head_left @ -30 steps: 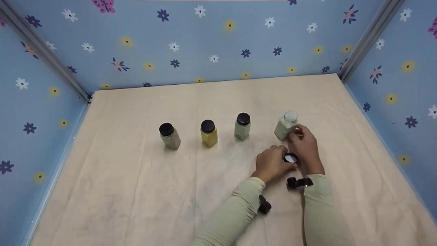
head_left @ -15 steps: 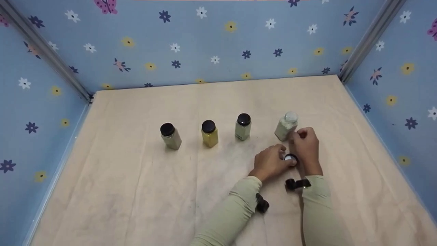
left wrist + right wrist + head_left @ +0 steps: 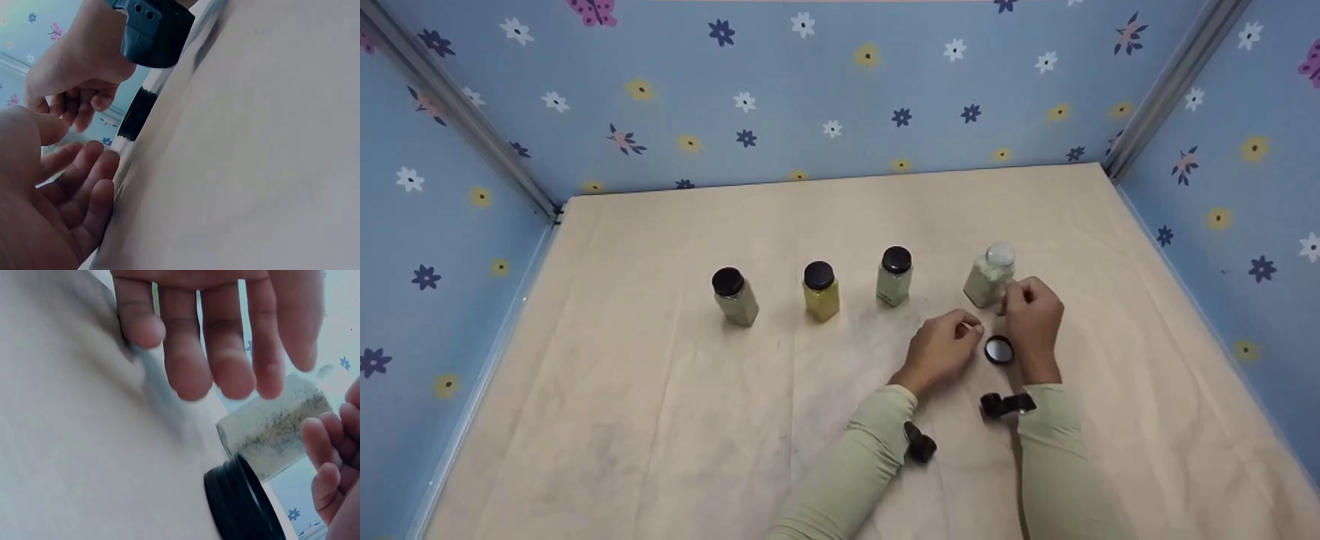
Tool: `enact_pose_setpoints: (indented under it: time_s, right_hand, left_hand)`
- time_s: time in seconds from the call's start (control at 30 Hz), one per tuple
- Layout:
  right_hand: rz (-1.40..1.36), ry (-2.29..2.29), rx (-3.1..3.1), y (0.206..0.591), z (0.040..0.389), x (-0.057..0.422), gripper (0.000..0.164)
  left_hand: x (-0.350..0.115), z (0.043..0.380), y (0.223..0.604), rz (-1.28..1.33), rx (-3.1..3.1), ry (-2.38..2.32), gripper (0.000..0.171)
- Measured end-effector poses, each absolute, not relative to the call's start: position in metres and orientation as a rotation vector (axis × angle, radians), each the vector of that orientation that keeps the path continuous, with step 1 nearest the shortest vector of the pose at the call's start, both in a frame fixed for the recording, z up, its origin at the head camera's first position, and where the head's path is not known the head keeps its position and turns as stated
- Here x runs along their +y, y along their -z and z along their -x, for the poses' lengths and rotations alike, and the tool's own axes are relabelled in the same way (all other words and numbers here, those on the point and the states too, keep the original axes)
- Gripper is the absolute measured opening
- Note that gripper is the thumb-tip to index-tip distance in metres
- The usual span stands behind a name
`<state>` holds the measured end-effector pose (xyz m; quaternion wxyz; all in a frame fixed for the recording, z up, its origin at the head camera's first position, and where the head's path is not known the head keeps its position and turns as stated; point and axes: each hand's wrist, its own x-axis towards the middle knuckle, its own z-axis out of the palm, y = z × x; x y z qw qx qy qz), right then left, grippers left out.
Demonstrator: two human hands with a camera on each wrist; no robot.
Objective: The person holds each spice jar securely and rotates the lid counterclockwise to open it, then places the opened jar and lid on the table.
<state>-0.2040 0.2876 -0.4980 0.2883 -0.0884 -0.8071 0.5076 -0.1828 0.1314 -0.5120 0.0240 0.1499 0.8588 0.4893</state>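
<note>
A black screw cap [image 3: 999, 350] lies on the cloth, its pale inner side facing up, between my two hands. My left hand [image 3: 941, 349] is just left of it, fingers loosely bent around nothing. Behind the cap, my right hand [image 3: 1035, 322] hovers beside the uncapped glass spice jar [image 3: 984, 283], whose top looks whitish. In the right wrist view, the right fingers [image 3: 185, 371] hang loose above the cap [image 3: 239, 500], and the jar [image 3: 275, 430] with speckled contents stands behind. The left wrist view has both hands empty and the dark cap edge [image 3: 136, 112] beyond.
Three black-capped jars stand in a row to the left: a pale green one [image 3: 893, 285], a yellow one [image 3: 821, 300] and a grey-green one [image 3: 739, 304]. Beige cloth [image 3: 697, 450] covers the table. Flowered blue panels [image 3: 840, 90] enclose the back and sides.
My left hand has let go of the cap and drawn back left, leaving it on the cloth. My right hand has eased slightly away from the uncapped jar.
</note>
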Motion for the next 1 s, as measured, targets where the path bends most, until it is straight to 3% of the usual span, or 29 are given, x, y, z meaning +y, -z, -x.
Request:
enact_pose_setpoints:
  time_s: [0.53, 1.0]
  right_hand:
    - [0.095, -1.442, -2.117, 0.495, 0.193, 0.238, 0.025]
    - [0.087, -1.606, -2.096, 0.499, 0.213, 0.207, 0.023]
  left_hand:
    - [0.089, 0.183, 0.505, -0.329, 2.651, -1.749, 0.017]
    - [0.059, 0.184, 0.501, -0.336, 2.646, -1.893, 0.018]
